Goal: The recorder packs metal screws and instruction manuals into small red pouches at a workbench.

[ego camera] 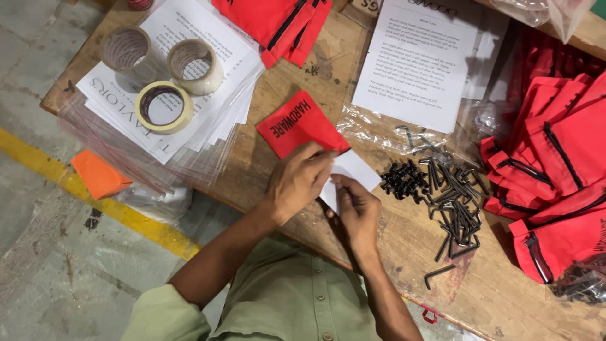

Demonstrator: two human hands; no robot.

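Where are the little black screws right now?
In the head view, the black screws lie in a heap on the wooden table, just right of the white paper, beside the hex keys.

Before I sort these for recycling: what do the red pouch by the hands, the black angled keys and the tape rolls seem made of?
Red pouch: woven fabric, matte, soft folds, probably synthetic.
Angled keys: dark metal, likely blackened steel, with a dull sheen.
Tape rolls: cardboard cores wound with clear or pale plastic film, apparently.

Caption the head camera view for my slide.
Both hands, left hand and right hand, hold white paper beside a red pouch.
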